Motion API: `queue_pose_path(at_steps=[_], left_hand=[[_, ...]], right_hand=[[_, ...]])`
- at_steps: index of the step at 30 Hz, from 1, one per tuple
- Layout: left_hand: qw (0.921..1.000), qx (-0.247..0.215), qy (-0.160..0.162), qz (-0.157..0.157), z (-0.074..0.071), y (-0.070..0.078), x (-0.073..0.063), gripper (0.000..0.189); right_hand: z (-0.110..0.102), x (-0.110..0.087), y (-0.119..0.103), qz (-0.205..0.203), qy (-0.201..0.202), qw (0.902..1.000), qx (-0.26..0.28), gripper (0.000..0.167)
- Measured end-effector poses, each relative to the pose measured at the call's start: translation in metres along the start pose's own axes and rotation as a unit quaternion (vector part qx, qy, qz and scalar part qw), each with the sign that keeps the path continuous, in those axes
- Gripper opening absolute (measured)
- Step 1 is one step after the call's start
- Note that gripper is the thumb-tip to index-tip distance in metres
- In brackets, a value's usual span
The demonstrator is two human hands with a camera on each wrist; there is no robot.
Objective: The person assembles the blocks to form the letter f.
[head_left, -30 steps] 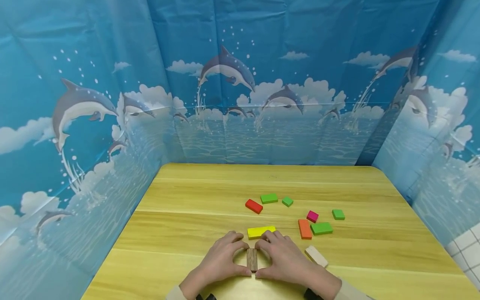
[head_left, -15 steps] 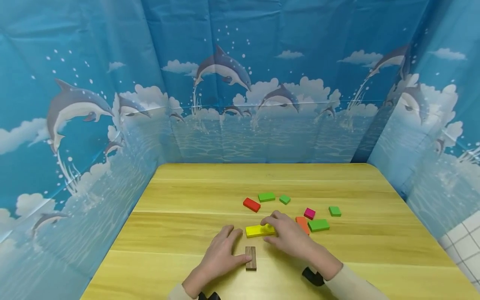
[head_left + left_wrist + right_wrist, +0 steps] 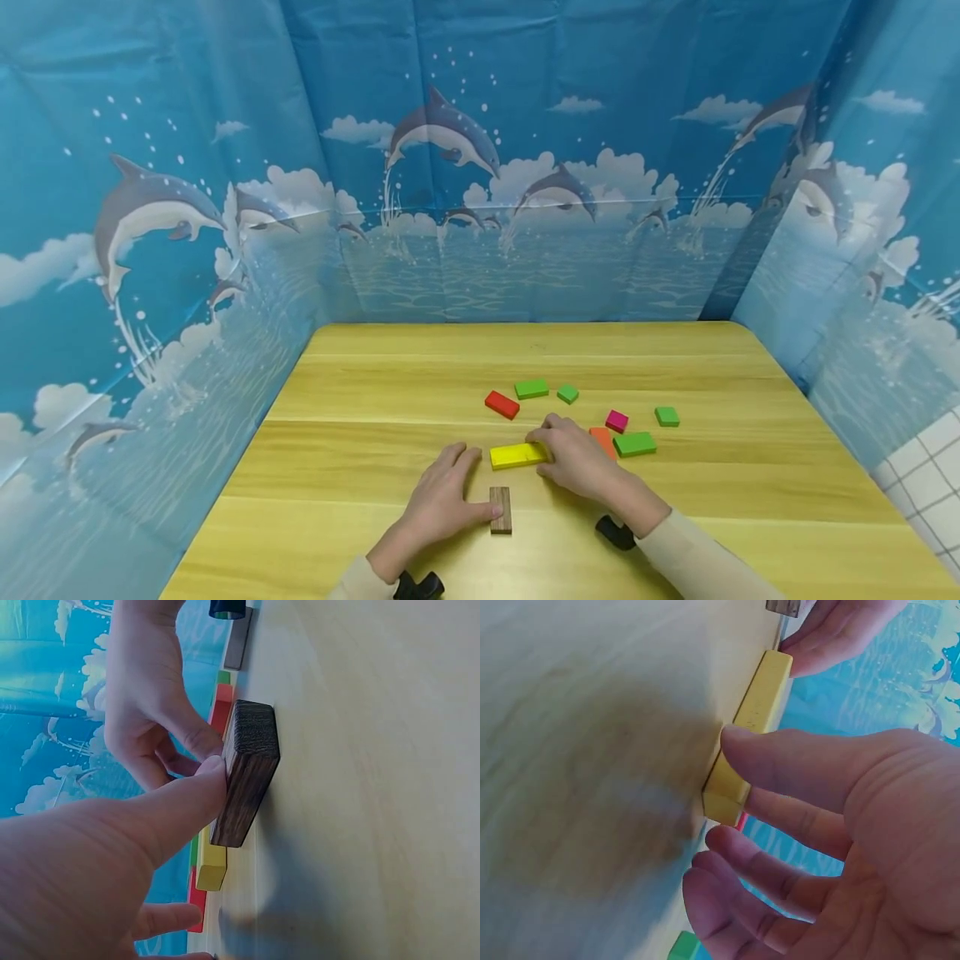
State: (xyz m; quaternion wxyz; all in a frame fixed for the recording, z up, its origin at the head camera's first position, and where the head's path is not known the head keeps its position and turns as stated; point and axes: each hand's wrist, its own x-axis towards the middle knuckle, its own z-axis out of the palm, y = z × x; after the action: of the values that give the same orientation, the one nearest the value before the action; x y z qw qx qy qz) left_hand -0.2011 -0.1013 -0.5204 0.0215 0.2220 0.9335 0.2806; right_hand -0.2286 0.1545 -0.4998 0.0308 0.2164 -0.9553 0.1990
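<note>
A dark brown wooden block point(image 3: 500, 522) lies lengthwise near the front of the table. My left hand point(image 3: 438, 500) rests beside it, the thumb touching the block and the other fingers stretched forward, away from it. Just beyond lies a long yellow block point(image 3: 512, 456). My right hand point(image 3: 579, 460) pinches the right end of this yellow block, and the right wrist view has the thumb point(image 3: 780, 754) on its near side, with the index finger behind it.
Past the yellow block lie a red block point(image 3: 502, 405) and green blocks point(image 3: 531, 389). A magenta block point(image 3: 617, 421), an orange block point(image 3: 603, 440) and a longer green block point(image 3: 635, 444) lie right of my right hand. A dolphin-print curtain point(image 3: 480, 275) surrounds the table point(image 3: 360, 392).
My right hand has left the brown block and moved forward and right to the yellow block's end. My left fingers have spread away from the brown block; the thumb stays on it.
</note>
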Motion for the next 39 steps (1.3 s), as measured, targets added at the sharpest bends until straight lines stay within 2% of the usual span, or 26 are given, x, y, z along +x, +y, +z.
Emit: queue_pose_path(at_steps=[7, 12, 17, 21, 25, 31, 39], left_hand=[[0.9999, 0.008, -0.007, -0.006, -0.003, 0.002, 0.001, 0.093], [0.9999, 0.011, -0.004, -0.008, -0.005, 0.004, 0.004, 0.094], [0.9999, 0.01, -0.007, -0.012, -0.004, 0.006, 0.005, 0.095], [0.9998, 0.011, -0.007, -0.014, -0.004, 0.007, 0.004, 0.095], [0.9999, 0.01, -0.004, -0.013, -0.004, 0.007, 0.005, 0.094], [0.9998, 0.014, -0.003, -0.011, -0.003, 0.008, 0.004, 0.093], [0.9999, 0.012, -0.001, -0.012, -0.002, 0.005, 0.002, 0.092]], right_hand=[[0.003, 0.001, 0.004, -0.015, 0.008, 0.9998, 0.013, 0.037], [0.0, 0.004, 0.008, -0.01, 0.011, 0.9996, 0.022, 0.033], [-0.003, 0.004, 0.01, -0.01, -0.003, 0.9991, 0.04, 0.03], [-0.006, 0.005, 0.013, 0.002, -0.014, 0.9969, 0.077, 0.029], [-0.009, 0.006, 0.014, 0.022, -0.019, 0.993, 0.114, 0.028], [-0.009, 0.006, 0.017, 0.026, -0.023, 0.9872, 0.156, 0.03], [-0.009, 0.009, 0.013, 0.025, -0.011, 0.9723, 0.232, 0.033]])
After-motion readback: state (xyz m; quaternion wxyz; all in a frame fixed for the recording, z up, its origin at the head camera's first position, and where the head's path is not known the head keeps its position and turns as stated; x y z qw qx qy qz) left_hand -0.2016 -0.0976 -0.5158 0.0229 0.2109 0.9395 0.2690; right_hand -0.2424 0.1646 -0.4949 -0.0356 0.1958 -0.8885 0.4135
